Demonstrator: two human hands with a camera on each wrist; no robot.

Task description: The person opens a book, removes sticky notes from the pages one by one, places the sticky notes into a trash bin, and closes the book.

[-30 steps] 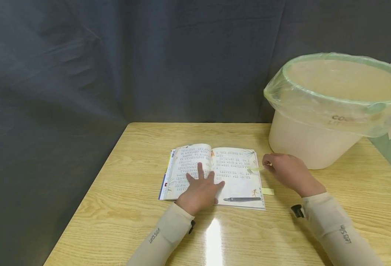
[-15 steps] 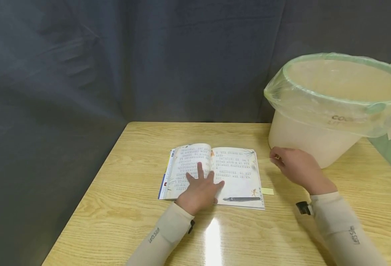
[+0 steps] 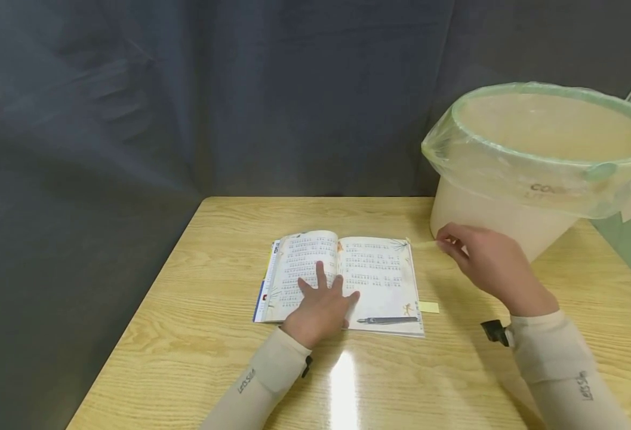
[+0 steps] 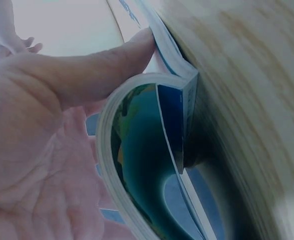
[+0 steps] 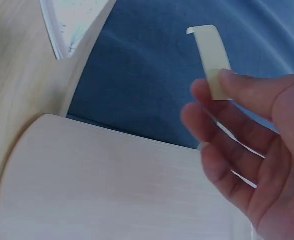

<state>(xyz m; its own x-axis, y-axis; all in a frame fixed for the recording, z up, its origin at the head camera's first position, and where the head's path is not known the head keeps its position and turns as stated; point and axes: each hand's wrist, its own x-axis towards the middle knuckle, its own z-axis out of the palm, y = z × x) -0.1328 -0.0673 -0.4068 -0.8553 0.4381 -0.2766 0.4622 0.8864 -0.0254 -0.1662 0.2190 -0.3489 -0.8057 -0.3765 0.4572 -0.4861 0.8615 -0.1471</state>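
At frame centre, on the desk point(image 3: 186, 334) — an open book point(image 3: 371, 280) and two hands.
Left hand point(image 3: 320, 307) lies flat, fingers spread, on the pages; right hand point(image 3: 489, 263) pinches a yellow sticky strip point(image 3: 424, 245) just right of the book's top corner — beside the bucket point(image 3: 530, 173).

Lined pale bin point(image 3: 503, 215); dark backdrop cloth point(image 3: 186, 95).

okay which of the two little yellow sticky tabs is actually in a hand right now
The yellow tab pinched by the right hand, lifted near the bucket. The other tab lies untouched on the table beside the book.
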